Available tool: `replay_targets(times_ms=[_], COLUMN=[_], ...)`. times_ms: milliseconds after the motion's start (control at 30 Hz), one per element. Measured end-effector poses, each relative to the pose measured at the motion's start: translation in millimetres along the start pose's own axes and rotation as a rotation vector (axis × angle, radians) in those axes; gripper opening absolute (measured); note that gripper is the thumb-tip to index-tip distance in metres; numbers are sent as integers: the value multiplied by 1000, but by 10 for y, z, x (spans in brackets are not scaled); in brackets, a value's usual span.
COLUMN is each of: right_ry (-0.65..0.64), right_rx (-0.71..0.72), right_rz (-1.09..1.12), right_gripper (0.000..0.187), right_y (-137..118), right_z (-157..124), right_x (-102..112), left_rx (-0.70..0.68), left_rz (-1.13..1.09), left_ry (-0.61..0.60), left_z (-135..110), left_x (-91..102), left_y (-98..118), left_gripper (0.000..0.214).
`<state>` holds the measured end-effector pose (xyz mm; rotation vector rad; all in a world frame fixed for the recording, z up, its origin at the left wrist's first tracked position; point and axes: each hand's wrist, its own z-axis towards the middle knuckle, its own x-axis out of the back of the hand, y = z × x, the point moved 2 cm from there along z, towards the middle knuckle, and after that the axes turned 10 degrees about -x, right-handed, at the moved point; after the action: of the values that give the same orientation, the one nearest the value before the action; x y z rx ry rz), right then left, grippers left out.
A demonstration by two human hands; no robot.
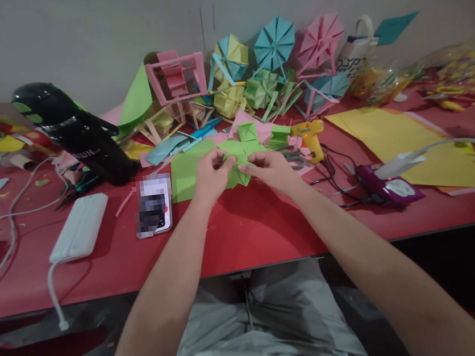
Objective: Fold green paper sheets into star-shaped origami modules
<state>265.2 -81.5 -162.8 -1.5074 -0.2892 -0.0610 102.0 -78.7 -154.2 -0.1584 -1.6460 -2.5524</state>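
- Pale trousers (pixel 263 323) fill the bottom centre, nearest the camera, with two bare forearms reaching past them over a red table (pixel 252 233).
- Both hands meet near the middle of the table, around a light green folded paper (pixel 238 176).
- Left hand (pixel 212 176): thumb and fingers close on the paper's left side.
- Right hand (pixel 275 169): thumb and fingertips pinch its right side, the two thumbs close together.
- Between the grips, the paper's middle shows, and its pointed lower edge juts out below the thumbs, towards the person.
- Just beyond the hands stand small green folded pieces (pixel 247 132); a flat green sheet (pixel 184 178) lies beside the left hand.
- To the right of the right hand is a yellow glue gun (pixel 312 139); left of the sheet, a phone (pixel 153 204).
- Colourful paper wheels (pixel 274 45) line the wall behind.
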Motion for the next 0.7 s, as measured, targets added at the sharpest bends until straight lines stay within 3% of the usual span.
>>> replay_targets(times_ms=[200,367,500,700], right_ry=[-20,-35,-2,16], right_rx=[-30,-93,-135,-90], right_rz=[-41,153,170,158], right_gripper=[37,28,30,37], right_y=[-3,13,37,68], right_z=[-10,-23,-14,8], right_x=[2,-1,19,47], left_rx=[3,28,74,92], left_rz=[6,0,-43,-80], left_ry=[42,50,9,-79], left_z=[2,12,22,6], left_x=[5,21,16,-7], left_y=[20,-18,-68,-74], left_gripper=[11,16,24,25])
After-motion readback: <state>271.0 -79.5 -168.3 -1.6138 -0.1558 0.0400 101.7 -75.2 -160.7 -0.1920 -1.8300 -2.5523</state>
